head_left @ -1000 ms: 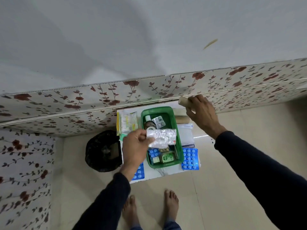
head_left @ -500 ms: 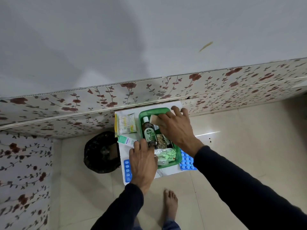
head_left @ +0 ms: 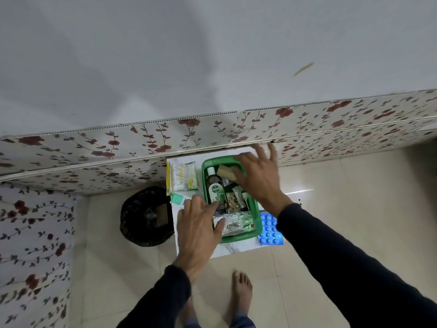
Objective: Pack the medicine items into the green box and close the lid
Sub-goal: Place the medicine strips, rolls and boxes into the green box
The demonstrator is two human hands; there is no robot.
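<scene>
The green box [head_left: 258, 227] stands open on a small white table [head_left: 233, 247]. Inside lie a brown Dettol bottle [head_left: 215, 187], a beige bandage roll [head_left: 225, 172], a silver-green foil pack [head_left: 234, 224] and small packets. My left hand [head_left: 199, 229] hovers open over the box's near left corner, fingers spread, holding nothing. My right hand [head_left: 257, 177] is open above the far right of the box, beside the bandage roll, fingers apart. A yellow-green packet [head_left: 183, 177] and a teal carton [head_left: 178, 200] lie left of the box. A blue blister sheet [head_left: 269, 229] lies to its right.
A black bin [head_left: 146, 216] stands on the tiled floor left of the table. A flowered wall panel [head_left: 212, 131] runs right behind the table. My bare foot [head_left: 241, 292] is on the floor in front.
My left hand put the foil pack in the box and let go. My right hand brought the bandage roll into the box, released it and is now lifting away with fingers spread.
</scene>
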